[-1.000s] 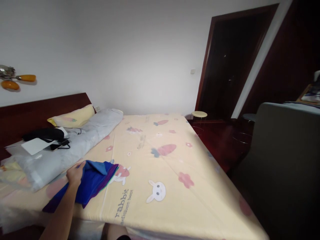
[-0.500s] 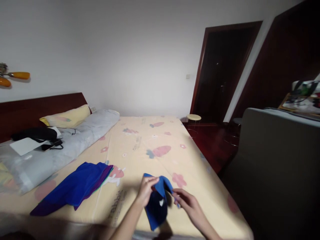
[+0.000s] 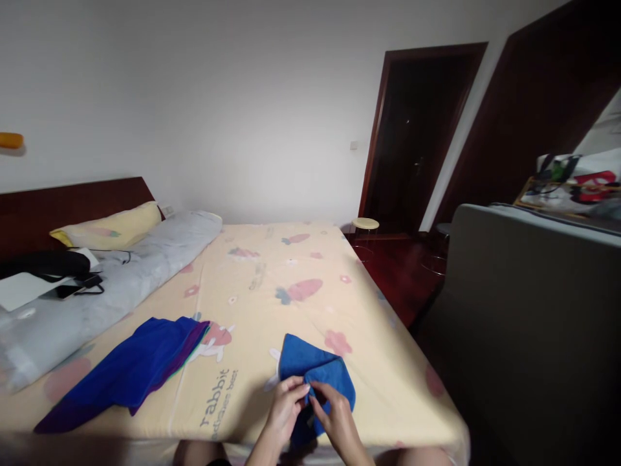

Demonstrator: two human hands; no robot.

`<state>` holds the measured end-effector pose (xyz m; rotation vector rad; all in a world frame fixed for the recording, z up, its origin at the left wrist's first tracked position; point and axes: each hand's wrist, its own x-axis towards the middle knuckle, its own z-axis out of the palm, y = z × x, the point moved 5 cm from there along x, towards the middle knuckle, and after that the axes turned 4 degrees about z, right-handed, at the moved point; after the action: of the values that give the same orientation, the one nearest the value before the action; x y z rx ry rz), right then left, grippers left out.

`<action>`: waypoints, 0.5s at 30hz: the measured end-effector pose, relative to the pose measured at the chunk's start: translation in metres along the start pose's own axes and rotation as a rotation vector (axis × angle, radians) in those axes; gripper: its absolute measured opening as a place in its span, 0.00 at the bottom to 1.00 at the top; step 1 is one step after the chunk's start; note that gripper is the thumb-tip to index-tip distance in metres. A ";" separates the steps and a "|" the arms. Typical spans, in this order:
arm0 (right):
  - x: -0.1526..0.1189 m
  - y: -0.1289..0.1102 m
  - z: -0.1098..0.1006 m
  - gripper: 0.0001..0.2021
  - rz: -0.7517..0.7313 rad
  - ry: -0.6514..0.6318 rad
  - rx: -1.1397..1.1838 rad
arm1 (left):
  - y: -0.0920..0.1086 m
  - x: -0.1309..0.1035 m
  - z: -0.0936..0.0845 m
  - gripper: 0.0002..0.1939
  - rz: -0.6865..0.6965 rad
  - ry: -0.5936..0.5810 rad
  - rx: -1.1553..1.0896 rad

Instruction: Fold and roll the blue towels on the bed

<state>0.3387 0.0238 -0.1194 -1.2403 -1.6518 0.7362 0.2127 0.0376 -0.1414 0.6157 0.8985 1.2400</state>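
Both hands together at the near edge of the bed (image 3: 310, 272) — left hand (image 3: 284, 408) and right hand (image 3: 334, 414) side by side, fingertips meeting on one blue cloth (image 3: 313, 369). Left grip pinched on the cloth's near edge; right grip likewise pinched on it, just beside the left. Cloth lying partly flat on the yellow sheet, crumpled and bunched toward the hands, its far corner spread out over a printed rabbit.

To the left, well apart from the hands, a stack of blue and purple cloths (image 3: 130, 369) sprawled on the sheet, edges fanned, one end trailing toward the bed's near left corner. Beyond it, a rolled grey duvet (image 3: 111, 285) along the left side, with a yellow pillow (image 3: 109, 226) at the dark wooden headboard (image 3: 72, 204). On the duvet — a black item, a white sheet of paper (image 3: 17, 291) and a phone, too small to tell more.

At the right, a grey upholstered piece (image 3: 524, 304) beside the bed; farther back a dark doorway (image 3: 412, 136) and a small round stool (image 3: 365, 224).
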 end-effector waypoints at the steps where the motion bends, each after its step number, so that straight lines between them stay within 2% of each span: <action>1: 0.000 0.001 0.001 0.13 0.012 0.000 -0.001 | -0.001 0.000 -0.002 0.15 0.005 0.009 0.006; 4: 0.001 0.013 -0.007 0.16 0.058 0.037 -0.018 | -0.002 0.003 -0.017 0.17 0.008 0.108 0.040; 6: 0.006 0.025 -0.027 0.17 0.096 0.091 -0.032 | 0.003 0.005 -0.035 0.20 0.018 0.198 0.057; 8: 0.013 0.037 -0.056 0.18 0.131 0.134 -0.037 | 0.015 0.007 -0.056 0.22 0.040 0.277 0.070; 10: 0.022 0.047 -0.094 0.17 0.150 0.181 -0.033 | 0.038 0.008 -0.079 0.23 0.120 0.357 0.174; 12: 0.029 0.053 -0.133 0.17 0.170 0.245 -0.025 | 0.070 0.008 -0.097 0.24 0.229 0.410 0.314; 15: 0.036 0.059 -0.185 0.19 0.271 0.350 0.019 | 0.122 0.009 -0.115 0.27 0.360 0.425 0.449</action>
<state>0.5284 0.0650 -0.0841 -1.5026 -1.2049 0.6497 0.0510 0.0672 -0.1052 0.9171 1.4928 1.5362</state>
